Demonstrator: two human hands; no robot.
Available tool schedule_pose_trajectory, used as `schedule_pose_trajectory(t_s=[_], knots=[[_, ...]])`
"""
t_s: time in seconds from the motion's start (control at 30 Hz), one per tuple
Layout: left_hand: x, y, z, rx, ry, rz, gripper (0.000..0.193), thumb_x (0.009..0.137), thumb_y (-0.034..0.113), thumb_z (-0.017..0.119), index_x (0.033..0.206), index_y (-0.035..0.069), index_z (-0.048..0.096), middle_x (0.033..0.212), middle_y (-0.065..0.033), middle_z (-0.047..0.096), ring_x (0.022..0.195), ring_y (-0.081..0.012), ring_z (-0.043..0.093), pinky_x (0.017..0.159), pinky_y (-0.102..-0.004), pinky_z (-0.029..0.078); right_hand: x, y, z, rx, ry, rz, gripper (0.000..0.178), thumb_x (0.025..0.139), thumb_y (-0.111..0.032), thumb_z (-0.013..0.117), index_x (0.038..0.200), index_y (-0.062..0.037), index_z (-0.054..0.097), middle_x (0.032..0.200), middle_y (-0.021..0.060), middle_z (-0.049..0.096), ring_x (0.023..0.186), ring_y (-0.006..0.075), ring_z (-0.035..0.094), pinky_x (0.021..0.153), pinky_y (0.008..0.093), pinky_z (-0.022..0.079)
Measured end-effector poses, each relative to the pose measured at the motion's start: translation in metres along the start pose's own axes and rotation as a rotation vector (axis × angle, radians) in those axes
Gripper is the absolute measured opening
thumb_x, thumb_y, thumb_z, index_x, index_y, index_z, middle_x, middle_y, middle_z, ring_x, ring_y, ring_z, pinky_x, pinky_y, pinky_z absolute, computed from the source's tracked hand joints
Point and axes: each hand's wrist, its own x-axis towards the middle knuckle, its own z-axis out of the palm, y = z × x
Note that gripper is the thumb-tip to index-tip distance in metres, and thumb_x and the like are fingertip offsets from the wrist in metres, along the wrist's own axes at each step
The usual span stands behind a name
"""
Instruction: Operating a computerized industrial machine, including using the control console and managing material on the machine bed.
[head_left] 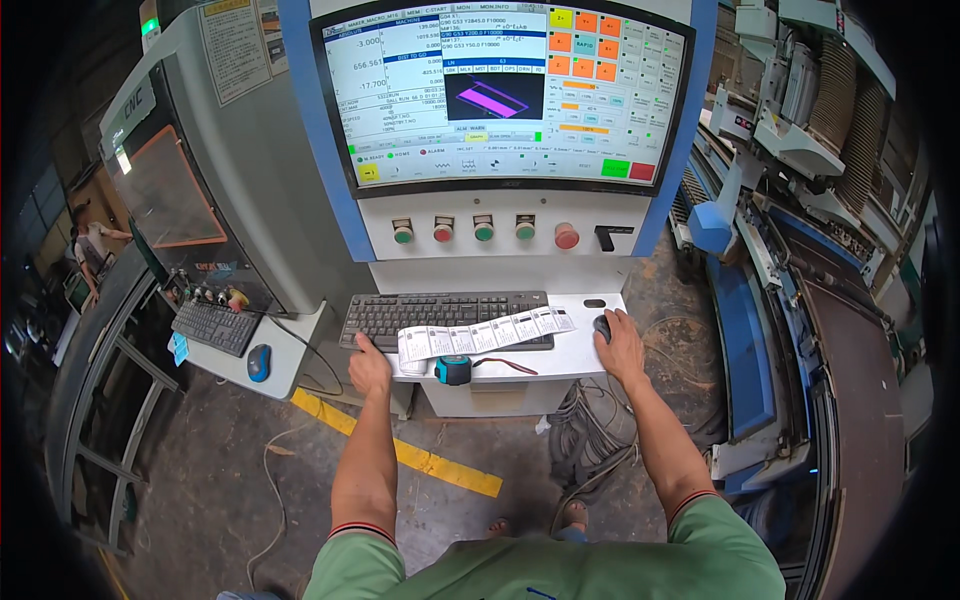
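So, nearest first: my green shirt (500, 572), then the floor with a yellow stripe (415, 452) and grey cables (590, 435) heaped beside the cabinet base. Left hand (371, 370) is at the front left corner of the white desk (577, 350), thumb up by the keyboard; other fingers hidden, can't tell if they grip. Front edge, between hands: teal-and-black tape measure (453, 370), dark strap trailing right. Just behind it a white label strip (480, 337) slants over the black keyboard (385, 312), blocking its lower right keys. Right hand (624, 348) is curled over the mouse (601, 326) near the desk's right edge. Mouse is dark, rounded, mostly covered. Off left: second desk (285, 368) with a blue mouse (259, 362) and another keyboard (214, 327). Beyond: green and red buttons (484, 233), then a lit monitor (505, 95). Far left, a person (90, 242).
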Motion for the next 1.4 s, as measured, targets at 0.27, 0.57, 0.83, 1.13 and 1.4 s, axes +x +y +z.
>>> schedule_pose_trajectory(t_s=[0.27,0.57,0.83,1.13,1.4], knots=[[-0.0005,0.0008,-0.0002,0.008,0.002,0.011,0.085,0.103,0.066,0.032,0.101,-0.006,0.076,0.107,-0.0304,0.072,0.105,-0.0494,0.068,0.09,-0.0569,0.052,0.001,0.0017,0.0011,0.0,-0.001,0.001,0.056,0.088,-0.023,0.068,0.139,-0.0036,0.057,0.143,0.0266,0.054,0.13,0.0452,0.054,0.109,0.0497,0.046],[-0.0031,0.0018,-0.0009,0.013,0.007,0.02,0.086,0.103,0.066,0.031,0.099,-0.007,0.076,0.105,-0.0313,0.072,0.104,-0.0499,0.068,0.09,-0.0571,0.052,0.0014,0.0021,-0.0004,0.002,-0.027,0.021,0.057,0.088,-0.025,0.067,0.14,-0.004,0.056,0.145,0.0276,0.053,0.132,0.0453,0.053,0.112,0.0495,0.044],[0.0008,-0.0019,0.0031,0.002,0.049,0.036,0.087,0.103,0.066,0.032,0.095,-0.008,0.076,0.1,-0.033,0.072,0.1,-0.0514,0.068,0.089,-0.0585,0.051,0.0013,-0.0007,-0.0022,0.019,-0.039,0.025,0.057,0.089,-0.024,0.066,0.141,-0.004,0.055,0.145,0.0274,0.053,0.133,0.045,0.052,0.113,0.0493,0.043],[-0.0015,0.0006,0.0006,-0.005,0.027,0.02,0.087,0.103,0.066,0.031,0.097,-0.008,0.076,0.103,-0.0322,0.072,0.102,-0.0504,0.068,0.089,-0.0582,0.051,0.0017,0.0017,-0.0006,0.012,-0.032,0.028,0.057,0.089,-0.025,0.067,0.141,-0.0055,0.056,0.146,0.0271,0.053,0.133,0.0449,0.052,0.112,0.0493,0.043],[-0.0009,0.0002,0.0012,0.003,0.01,0.01,0.086,0.103,0.066,0.031,0.1,-0.007,0.076,0.105,-0.0311,0.072,0.104,-0.0504,0.067,0.09,-0.0575,0.052,0.0019,-0.0002,-0.0012,0.012,-0.023,0.034,0.056,0.089,-0.024,0.067,0.14,-0.005,0.056,0.145,0.0262,0.053,0.132,0.0446,0.052,0.111,0.0492,0.044]])
